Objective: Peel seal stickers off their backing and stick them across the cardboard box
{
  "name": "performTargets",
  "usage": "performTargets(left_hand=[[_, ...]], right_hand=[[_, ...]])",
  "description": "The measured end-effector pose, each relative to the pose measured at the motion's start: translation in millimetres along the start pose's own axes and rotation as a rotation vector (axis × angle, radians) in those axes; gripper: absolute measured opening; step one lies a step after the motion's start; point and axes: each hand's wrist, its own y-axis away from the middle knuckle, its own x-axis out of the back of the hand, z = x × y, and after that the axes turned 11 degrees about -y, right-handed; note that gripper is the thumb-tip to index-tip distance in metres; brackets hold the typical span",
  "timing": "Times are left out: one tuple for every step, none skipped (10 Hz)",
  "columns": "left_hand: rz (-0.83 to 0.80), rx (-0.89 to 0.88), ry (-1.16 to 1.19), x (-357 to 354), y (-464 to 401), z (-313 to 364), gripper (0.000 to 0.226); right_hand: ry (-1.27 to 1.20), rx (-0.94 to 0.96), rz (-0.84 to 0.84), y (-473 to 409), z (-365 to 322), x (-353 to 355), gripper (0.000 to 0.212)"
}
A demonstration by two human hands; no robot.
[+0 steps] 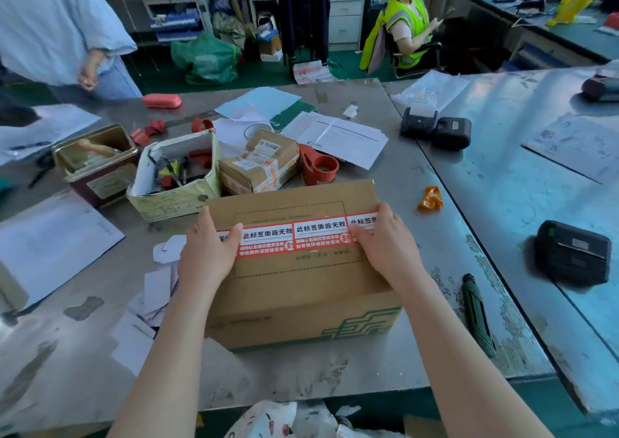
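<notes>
A brown cardboard box (294, 290) with green print on its front stands on the metal table in front of me. A row of red-and-white seal stickers (294, 236) runs across its top from left to right. My left hand (209, 246) lies flat on the left end of the row, fingers spread over the box edge. My right hand (382, 240) presses flat on the right end. Neither hand holds anything. White peeled backing papers (157, 286) lie to the left of the box.
Behind the box are a smaller taped parcel (259, 166), an open carton of pens (177, 176), a tin (95, 162), red tape dispensers (318, 166) and papers. A green utility knife (477, 313) and black label printers (572, 253) lie to the right. People are at the far side.
</notes>
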Motion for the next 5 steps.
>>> performTargets(left_hand=[[-0.003, -0.028, 0.062, 3, -3, -4, 0.067], [-0.031, -0.027, 0.074, 5, -2, -1, 0.064], [-0.034, -0.038, 0.085, 8, -3, 4, 0.064], [-0.002, -0.038, 0.190, 18, -5, 8, 0.063], [0.044, -0.105, 0.309, 32, -9, 18, 0.058]], right_hand=[[0.018, -0.003, 0.029, -2, 0, -2, 0.030], [0.052, 0.007, 0.027, -3, -3, -2, 0.027], [0.111, 0.053, -0.011, -7, -9, 0, 0.026], [0.104, 0.060, -0.046, -10, -19, 5, 0.034], [0.056, 0.132, -0.046, -14, -31, 8, 0.043]])
